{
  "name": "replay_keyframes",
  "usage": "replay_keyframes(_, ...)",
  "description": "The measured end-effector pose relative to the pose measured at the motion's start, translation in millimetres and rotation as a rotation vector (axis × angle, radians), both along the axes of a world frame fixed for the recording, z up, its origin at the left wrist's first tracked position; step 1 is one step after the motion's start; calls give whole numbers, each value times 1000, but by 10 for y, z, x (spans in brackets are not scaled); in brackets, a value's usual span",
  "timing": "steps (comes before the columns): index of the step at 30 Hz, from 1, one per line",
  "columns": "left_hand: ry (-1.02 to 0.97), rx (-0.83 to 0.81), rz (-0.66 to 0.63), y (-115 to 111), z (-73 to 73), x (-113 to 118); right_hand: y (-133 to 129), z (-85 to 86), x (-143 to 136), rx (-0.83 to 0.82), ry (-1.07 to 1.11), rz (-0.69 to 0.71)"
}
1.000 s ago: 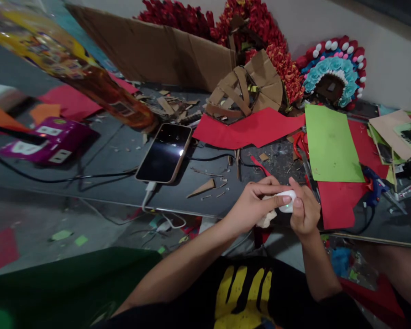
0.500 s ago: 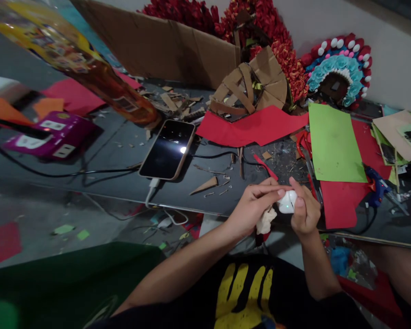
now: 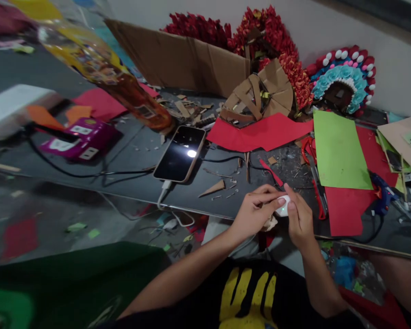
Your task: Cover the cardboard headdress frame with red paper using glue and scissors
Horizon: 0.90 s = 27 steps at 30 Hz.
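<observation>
My left hand (image 3: 253, 212) and right hand (image 3: 300, 221) cover the edges of the small white case (image 3: 283, 208), so I can't see its whole outline, and the green light on it is only a speck. My left hand also hides part of the pale lump (image 3: 270, 224), too blurred to say what it is. Past the top edge I lose the upper end of the bottle (image 3: 101, 73); the left edge cuts off the white box (image 3: 17, 109). I can't read the print on the purple box (image 3: 84, 139). The green sheet (image 3: 340, 151) covers part of the red paper (image 3: 345, 210). My shirt (image 3: 248, 292) runs out of sight at the bottom
</observation>
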<state>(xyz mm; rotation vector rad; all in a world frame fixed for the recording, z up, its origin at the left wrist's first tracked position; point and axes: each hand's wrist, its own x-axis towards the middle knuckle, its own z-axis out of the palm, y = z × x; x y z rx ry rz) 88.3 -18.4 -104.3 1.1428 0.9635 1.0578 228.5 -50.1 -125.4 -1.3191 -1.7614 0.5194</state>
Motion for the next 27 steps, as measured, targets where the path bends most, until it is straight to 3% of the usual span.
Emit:
replay_keyframes(7, -112, -171, 91, -27, -15, -2, -20, -83, -109, 76, -38, -5)
replay_keyframes(13, -293, -288, 28, -20, 71, -21, -31, -61, -122, 56, 130, -38)
replay_keyframes(16, -278, -288, -6, -20, 112, -78, -51, -61, -124, 72, 170, -48)
replay_keyframes(20, 7, 19, -76, -30, 157, -173, -70, -68, -119, 65, 155, -55)
replay_keyframes(23, 232, 370, -33, -41, 136, -217, -69, -65, -125, 59, 141, -45)
replay_keyframes(27, 362, 741, 14, -59, 28, -246, -80, -62, -174, 111, 151, -84)
